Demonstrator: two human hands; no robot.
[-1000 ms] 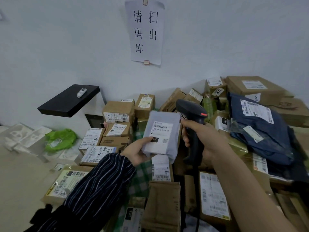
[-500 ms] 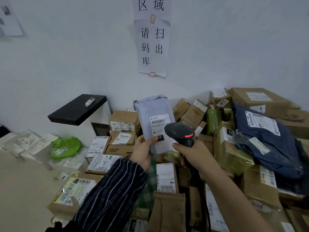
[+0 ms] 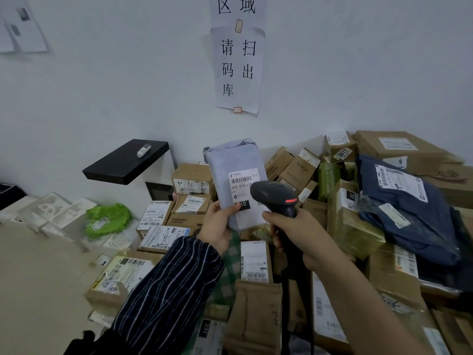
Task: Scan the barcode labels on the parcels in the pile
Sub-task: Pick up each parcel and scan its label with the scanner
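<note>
My left hand [image 3: 217, 226] holds a grey plastic-bag parcel [image 3: 234, 162] upright by its lower left corner, thumb on its front. Its white barcode label [image 3: 240, 183] faces me. My right hand [image 3: 299, 231] grips a black handheld barcode scanner [image 3: 275, 196] by the handle. The scanner's head points at the label and covers the label's lower right part. A red light shows on the scanner. Below and around lies the pile of parcels [image 3: 256, 257], mostly brown cardboard boxes with white labels.
A dark blue bag parcel [image 3: 404, 206] lies on the boxes at right. A black shelf [image 3: 128, 162] with a small white object juts from the wall at left. A green bag [image 3: 107, 219] and white foam trays [image 3: 51, 211] lie on the floor at left. Paper signs [image 3: 238, 67] hang on the wall.
My left hand has raised the grey parcel and turned it upright. The scanner in my right hand has swung in front of its label, and the view has tilted up.
</note>
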